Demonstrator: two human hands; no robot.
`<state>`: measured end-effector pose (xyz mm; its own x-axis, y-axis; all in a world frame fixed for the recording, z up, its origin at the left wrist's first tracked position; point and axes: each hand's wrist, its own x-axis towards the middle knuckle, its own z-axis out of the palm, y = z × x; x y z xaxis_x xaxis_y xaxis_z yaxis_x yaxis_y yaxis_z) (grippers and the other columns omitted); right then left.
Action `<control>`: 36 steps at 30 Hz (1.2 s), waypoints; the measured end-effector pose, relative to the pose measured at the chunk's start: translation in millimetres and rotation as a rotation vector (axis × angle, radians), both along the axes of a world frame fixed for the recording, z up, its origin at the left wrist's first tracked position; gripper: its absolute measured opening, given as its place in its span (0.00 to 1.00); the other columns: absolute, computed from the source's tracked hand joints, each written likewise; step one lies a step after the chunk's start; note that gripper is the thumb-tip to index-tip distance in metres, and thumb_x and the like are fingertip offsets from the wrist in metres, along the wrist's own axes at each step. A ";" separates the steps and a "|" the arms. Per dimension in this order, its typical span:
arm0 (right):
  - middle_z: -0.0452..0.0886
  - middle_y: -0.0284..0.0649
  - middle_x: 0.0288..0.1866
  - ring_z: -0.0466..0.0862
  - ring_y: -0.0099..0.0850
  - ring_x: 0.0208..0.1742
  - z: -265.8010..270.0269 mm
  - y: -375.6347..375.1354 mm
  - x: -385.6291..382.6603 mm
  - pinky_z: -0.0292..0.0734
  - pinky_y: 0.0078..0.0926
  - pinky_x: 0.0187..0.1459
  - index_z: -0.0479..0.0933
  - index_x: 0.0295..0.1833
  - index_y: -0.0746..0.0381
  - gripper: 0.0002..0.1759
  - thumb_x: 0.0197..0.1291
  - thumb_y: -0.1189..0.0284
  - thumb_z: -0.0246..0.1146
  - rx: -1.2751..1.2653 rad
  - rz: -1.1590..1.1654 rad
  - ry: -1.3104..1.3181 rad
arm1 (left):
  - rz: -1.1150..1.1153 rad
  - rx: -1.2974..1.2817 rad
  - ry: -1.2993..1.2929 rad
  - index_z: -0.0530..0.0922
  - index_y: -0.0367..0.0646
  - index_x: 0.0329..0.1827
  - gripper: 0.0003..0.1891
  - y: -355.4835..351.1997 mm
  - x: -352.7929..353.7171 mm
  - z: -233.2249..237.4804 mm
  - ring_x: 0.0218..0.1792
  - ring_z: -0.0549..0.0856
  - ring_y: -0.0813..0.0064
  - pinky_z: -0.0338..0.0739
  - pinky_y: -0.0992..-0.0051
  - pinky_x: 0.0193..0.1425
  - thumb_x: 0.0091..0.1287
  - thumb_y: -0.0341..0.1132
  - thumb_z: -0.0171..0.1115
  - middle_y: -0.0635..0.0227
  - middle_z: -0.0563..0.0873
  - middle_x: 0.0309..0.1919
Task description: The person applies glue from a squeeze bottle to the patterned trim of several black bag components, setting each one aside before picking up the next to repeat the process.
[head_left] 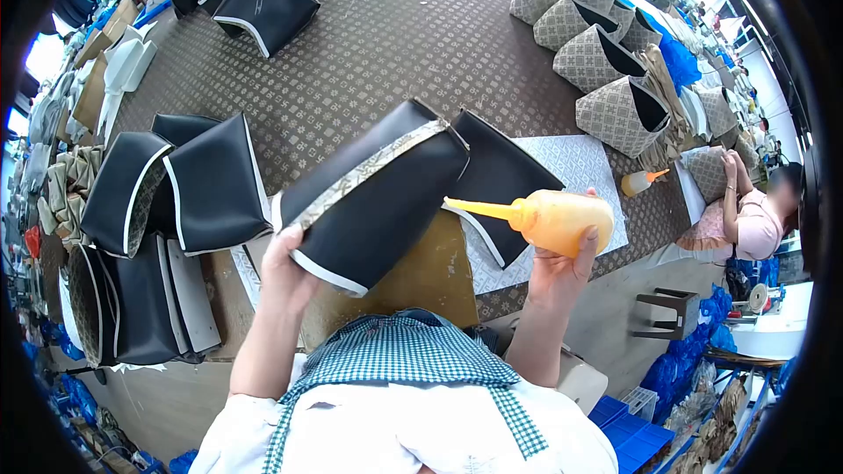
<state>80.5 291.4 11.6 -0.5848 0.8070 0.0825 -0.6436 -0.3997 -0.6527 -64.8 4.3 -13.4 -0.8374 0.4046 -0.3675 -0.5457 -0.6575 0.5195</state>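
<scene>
My left hand [291, 268] grips the lower left edge of a black bag piece [378, 193], thumb on top. A patterned strip runs along its length, and its ends have white edging. In my right hand [565, 268] is a squeeze bottle [565, 221] of yellow-orange liquid, tilted so its long orange nozzle points left, close to the bag piece's right side. Behind the nozzle lies another black bag piece [496, 175] with white edging, resting on a white patterned sheet [606, 180]. A brown board [430, 276] lies below the held piece.
Black bag pieces [219, 180] stand in a group at the left, with more [272, 9] at the far side. Beige patterned pieces [615, 110] line the table's right side. A second glue-type bottle [637, 183] stands near them. A co-worker [755, 219] sits at the right, beside a stool [667, 312].
</scene>
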 end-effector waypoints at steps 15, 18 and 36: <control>0.71 0.40 0.59 0.76 0.32 0.57 7.6 12.1 -27.6 0.79 0.35 0.56 0.62 0.68 0.61 0.36 0.56 0.70 0.70 0.303 -0.292 -0.205 | -0.077 0.186 -0.144 0.70 0.31 0.62 0.24 17.5 55.3 4.0 0.58 0.79 0.57 0.68 0.60 0.69 0.66 0.36 0.52 0.50 0.79 0.58; 0.70 0.38 0.59 0.75 0.31 0.57 4.4 14.1 -31.0 0.79 0.35 0.56 0.63 0.68 0.60 0.36 0.55 0.70 0.71 0.333 -0.295 -0.237 | -0.086 0.204 -0.134 0.68 0.32 0.63 0.25 17.3 55.2 4.2 0.59 0.78 0.57 0.68 0.60 0.69 0.67 0.39 0.52 0.50 0.78 0.59; 0.71 0.39 0.60 0.76 0.31 0.58 -7.2 2.9 -29.2 0.78 0.34 0.58 0.64 0.68 0.62 0.35 0.56 0.70 0.70 0.267 -0.148 -0.218 | -0.115 0.159 -0.202 0.65 0.38 0.68 0.31 14.9 56.1 4.3 0.62 0.76 0.59 0.67 0.60 0.69 0.72 0.53 0.47 0.52 0.75 0.63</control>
<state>51.3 294.3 4.3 -0.4907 0.8509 0.1878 -0.5162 -0.1102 -0.8494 -8.7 19.3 -9.1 -0.6992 0.5585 -0.4463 -0.7032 -0.6500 0.2882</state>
